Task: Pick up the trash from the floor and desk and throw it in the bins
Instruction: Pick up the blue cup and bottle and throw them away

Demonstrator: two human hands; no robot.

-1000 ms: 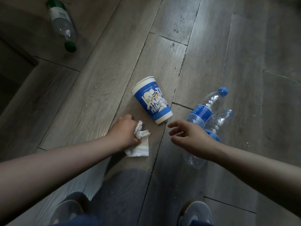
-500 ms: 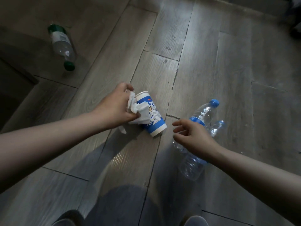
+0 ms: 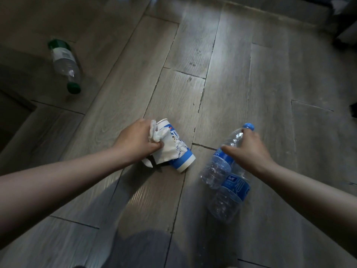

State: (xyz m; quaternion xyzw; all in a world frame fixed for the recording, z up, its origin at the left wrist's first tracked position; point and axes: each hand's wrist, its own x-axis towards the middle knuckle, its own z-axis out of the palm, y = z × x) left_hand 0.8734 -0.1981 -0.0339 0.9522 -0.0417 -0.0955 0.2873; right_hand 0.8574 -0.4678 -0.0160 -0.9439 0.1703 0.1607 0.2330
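Our right hand (image 3: 249,149) has now dropped onto the blue-capped bottle (image 3: 218,167), fingers curled round its shoulder; our left hand (image 3: 137,142) clamps tissue (image 3: 166,149) against cup (image 3: 181,159), whose blue lettering we cannot read.

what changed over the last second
The left hand, gripping the tissue, moved forward onto the paper cup. The right hand came down and took hold of the blue-capped bottle near its neck. The second bottle beside it and the green-capped bottle lie as before.
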